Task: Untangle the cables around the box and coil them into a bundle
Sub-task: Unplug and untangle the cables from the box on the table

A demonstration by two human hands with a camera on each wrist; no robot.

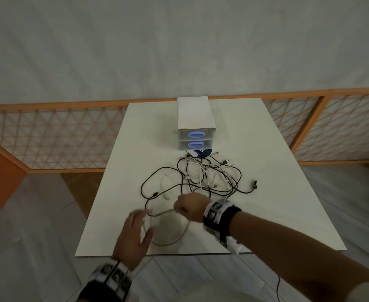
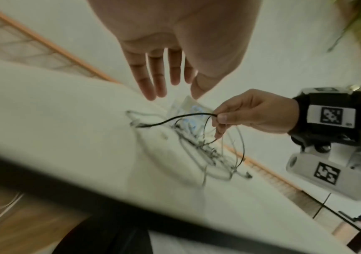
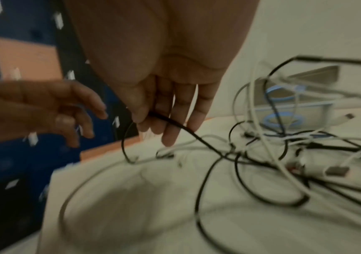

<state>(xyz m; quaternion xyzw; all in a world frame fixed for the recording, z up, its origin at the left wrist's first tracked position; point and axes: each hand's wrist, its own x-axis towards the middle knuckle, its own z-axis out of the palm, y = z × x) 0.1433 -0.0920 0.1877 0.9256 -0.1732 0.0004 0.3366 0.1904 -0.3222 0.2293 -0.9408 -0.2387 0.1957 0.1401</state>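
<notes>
A white two-drawer box with blue ring handles stands at the back of the white table. In front of it lies a tangle of black and white cables. My right hand hovers over the tangle's near edge and pinches a thin black cable between thumb and fingers. One loop of it curves toward the table's front edge. My left hand is beside that loop with straight, spread fingers and holds nothing.
A blue printed packet sits at the foot of the box. A wooden lattice screen runs behind and to both sides of the table. The table's front edge is just under my wrists, and a dark cord lies on the floor below.
</notes>
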